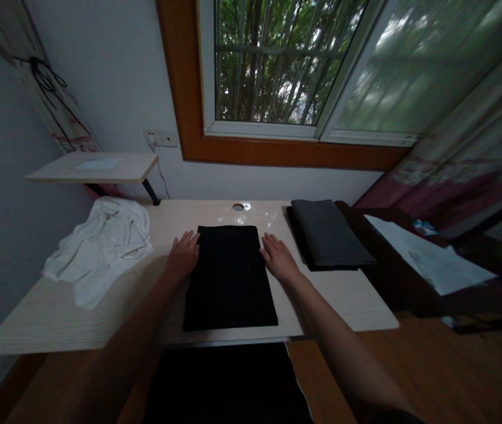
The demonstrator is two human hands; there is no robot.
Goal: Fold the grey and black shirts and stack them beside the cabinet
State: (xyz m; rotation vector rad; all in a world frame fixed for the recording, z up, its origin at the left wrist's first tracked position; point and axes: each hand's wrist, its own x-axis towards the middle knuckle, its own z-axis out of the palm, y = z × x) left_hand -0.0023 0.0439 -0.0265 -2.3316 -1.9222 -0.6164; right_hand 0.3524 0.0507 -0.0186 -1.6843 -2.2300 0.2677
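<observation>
A black folded cloth point(232, 280), roughly rectangular, lies flat on the desk in front of me; its exact kind cannot be made out. My left hand point(183, 254) rests along its upper left edge, fingers stretched out. At the upper right edge lies my right hand point(278, 255), its fingers also extended and touching or very near the black cloth. Neither hand grips anything. To the right, a stack of folded dark grey and black cloth point(331, 234) sits near the desk's right side. A crumpled white cloth point(107, 244) is heaped at the left.
The pale wooden desk point(357, 300) carries a raised shelf point(131, 166) at its back left, with a paper on it. A cable hole point(238, 207) is at the rear. Right of the desk, a white sheet point(428, 253) lies on a dark surface. A window stands behind.
</observation>
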